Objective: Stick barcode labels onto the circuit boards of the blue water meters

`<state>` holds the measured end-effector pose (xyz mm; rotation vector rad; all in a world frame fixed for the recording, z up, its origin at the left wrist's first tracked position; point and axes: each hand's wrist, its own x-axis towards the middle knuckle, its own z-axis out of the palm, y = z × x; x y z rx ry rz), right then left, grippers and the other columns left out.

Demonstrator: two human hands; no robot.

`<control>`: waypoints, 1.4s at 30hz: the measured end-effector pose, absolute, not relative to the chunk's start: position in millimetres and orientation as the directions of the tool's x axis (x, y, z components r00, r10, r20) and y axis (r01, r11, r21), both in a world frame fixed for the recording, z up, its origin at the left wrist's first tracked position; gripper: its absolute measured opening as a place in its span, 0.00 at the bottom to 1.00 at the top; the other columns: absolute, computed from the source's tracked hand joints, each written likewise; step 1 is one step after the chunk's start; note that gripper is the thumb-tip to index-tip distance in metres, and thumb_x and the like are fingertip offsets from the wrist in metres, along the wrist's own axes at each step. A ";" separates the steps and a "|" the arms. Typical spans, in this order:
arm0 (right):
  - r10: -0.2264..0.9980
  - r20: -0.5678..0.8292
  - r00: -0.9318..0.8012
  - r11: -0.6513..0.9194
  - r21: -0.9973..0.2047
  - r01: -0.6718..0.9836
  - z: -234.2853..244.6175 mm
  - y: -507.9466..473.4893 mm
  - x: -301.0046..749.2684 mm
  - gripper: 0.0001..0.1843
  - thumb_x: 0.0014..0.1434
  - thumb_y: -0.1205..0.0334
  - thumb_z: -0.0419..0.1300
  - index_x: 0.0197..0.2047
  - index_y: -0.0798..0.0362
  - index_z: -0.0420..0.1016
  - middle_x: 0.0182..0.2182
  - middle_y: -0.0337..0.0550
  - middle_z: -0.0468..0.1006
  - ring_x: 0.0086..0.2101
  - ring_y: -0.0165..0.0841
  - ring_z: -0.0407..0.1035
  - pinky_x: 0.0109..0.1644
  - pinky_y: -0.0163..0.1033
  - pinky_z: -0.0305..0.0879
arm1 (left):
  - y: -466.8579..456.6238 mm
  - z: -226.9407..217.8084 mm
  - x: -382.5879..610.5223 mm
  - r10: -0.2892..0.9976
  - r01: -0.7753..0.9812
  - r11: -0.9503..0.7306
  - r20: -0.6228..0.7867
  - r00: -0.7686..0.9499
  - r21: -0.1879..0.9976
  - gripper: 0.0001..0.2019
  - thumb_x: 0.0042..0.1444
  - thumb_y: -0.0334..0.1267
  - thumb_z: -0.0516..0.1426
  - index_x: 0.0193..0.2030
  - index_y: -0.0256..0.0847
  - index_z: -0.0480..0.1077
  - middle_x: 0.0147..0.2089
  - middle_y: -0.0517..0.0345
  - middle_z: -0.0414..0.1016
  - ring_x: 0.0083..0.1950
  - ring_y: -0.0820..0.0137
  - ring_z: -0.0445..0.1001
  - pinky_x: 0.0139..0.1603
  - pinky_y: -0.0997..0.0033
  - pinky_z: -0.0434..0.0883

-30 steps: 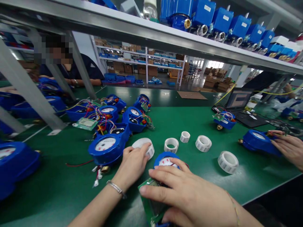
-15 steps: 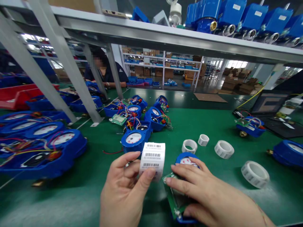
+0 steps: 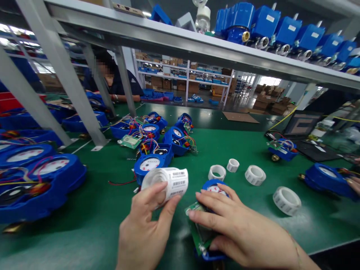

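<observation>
My left hand [image 3: 149, 217] is closed on a roll of white barcode labels [image 3: 161, 182], thumb and fingers pinching its band. A loose end of the strip curls out at the right. My right hand [image 3: 227, 221] lies over a green circuit board [image 3: 197, 228], fingers across its face and thumb at its near edge, gripping it. Under the board is a blue water meter [image 3: 209, 183]; its round dial shows partly beyond my fingers, and the rest is mostly hidden. The label roll is just left of this meter, apart from it.
Several label rolls [image 3: 287, 201] lie to the right. Blue meters with loose wires [image 3: 150, 163] cluster ahead, more at left [image 3: 53, 168]. Another person's hand [image 3: 353, 183] touches a meter [image 3: 323, 174] at right. Metal posts [image 3: 64, 82] support an overhead shelf [image 3: 168, 30]; a laptop [image 3: 302, 123] stands far right.
My left hand has turned the label roll, so its side now shows and the strip's end curls rightward. My right hand stays on the board. A person's hand has appeared at the right edge.
</observation>
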<state>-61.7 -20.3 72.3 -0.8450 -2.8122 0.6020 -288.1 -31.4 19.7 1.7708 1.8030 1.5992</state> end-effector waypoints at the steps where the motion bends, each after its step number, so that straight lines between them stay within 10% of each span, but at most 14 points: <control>1: 0.543 0.033 -0.839 0.768 -0.423 0.481 72.7 -19.6 -60.2 0.32 0.65 0.59 0.57 0.70 0.43 0.53 0.70 0.50 0.57 0.70 0.43 0.47 0.71 0.63 0.36 | -19.2 16.0 -291.1 0.820 0.762 -0.251 0.550 -0.160 0.596 0.18 0.61 0.47 0.57 0.56 0.45 0.65 0.46 0.52 0.81 0.48 0.58 0.80 0.50 0.57 0.76; 5: 0.531 0.165 -0.831 0.780 -0.478 0.403 67.7 -10.2 -44.1 0.28 0.66 0.53 0.57 0.67 0.46 0.60 0.66 0.47 0.65 0.67 0.38 0.55 0.73 0.56 0.38 | 38.2 8.6 -290.3 0.884 0.837 -0.377 0.425 0.196 0.397 0.15 0.62 0.38 0.55 0.54 0.42 0.70 0.40 0.52 0.82 0.46 0.56 0.78 0.50 0.55 0.73; 9: 0.773 0.317 -0.550 0.633 -0.448 0.631 41.3 23.1 -20.7 0.19 0.69 0.67 0.50 0.61 0.51 0.67 0.59 0.48 0.74 0.59 0.33 0.66 0.65 0.44 0.62 | 74.3 -1.2 -278.9 0.871 0.841 -0.465 0.312 0.380 0.276 0.13 0.64 0.36 0.55 0.53 0.39 0.70 0.41 0.53 0.78 0.43 0.62 0.77 0.49 0.54 0.74; 15: 0.861 0.276 -0.428 0.504 -0.346 0.792 -11.2 91.4 -9.6 0.12 0.66 0.65 0.58 0.52 0.54 0.74 0.55 0.50 0.73 0.55 0.42 0.68 0.58 0.55 0.66 | 84.2 -22.5 -274.2 0.835 0.814 -0.538 0.270 0.480 0.218 0.13 0.64 0.41 0.57 0.52 0.38 0.70 0.44 0.54 0.77 0.45 0.64 0.76 0.52 0.50 0.72; 21: 0.897 0.314 -0.313 0.429 -0.437 0.791 -0.4 91.3 -13.5 0.07 0.66 0.61 0.58 0.43 0.56 0.74 0.43 0.45 0.77 0.44 0.37 0.72 0.49 0.47 0.70 | 70.3 -2.7 -283.9 0.850 0.795 -0.503 0.359 0.385 0.339 0.16 0.61 0.35 0.54 0.56 0.40 0.71 0.60 0.44 0.71 0.60 0.54 0.70 0.62 0.50 0.67; 32: 0.881 0.407 -0.240 0.472 -0.772 0.426 89.1 -10.2 -39.9 0.05 0.65 0.63 0.57 0.37 0.51 0.73 0.34 0.39 0.77 0.37 0.33 0.69 0.41 0.38 0.63 | 0.4 50.5 -277.9 0.958 0.333 -0.285 0.261 0.115 0.899 0.15 0.54 0.54 0.59 0.44 0.52 0.79 0.44 0.59 0.82 0.45 0.58 0.81 0.41 0.68 0.79; 37: 0.873 0.390 -0.292 0.482 -0.777 0.404 97.1 -27.4 -46.2 0.03 0.64 0.65 0.58 0.37 0.50 0.73 0.35 0.38 0.75 0.38 0.31 0.68 0.42 0.37 0.62 | -13.3 61.7 -255.6 0.952 0.127 -0.265 0.239 0.188 0.956 0.15 0.53 0.52 0.62 0.47 0.54 0.79 0.36 0.57 0.82 0.34 0.62 0.81 0.34 0.68 0.80; 42: 0.833 0.398 -0.385 0.542 -0.729 0.418 106.8 -35.3 -44.6 0.05 0.64 0.68 0.58 0.36 0.51 0.70 0.34 0.37 0.73 0.37 0.30 0.65 0.43 0.36 0.60 | -25.2 73.1 -268.1 0.971 0.372 -0.240 0.228 0.078 0.897 0.13 0.55 0.53 0.60 0.40 0.50 0.77 0.43 0.60 0.79 0.46 0.63 0.76 0.46 0.72 0.74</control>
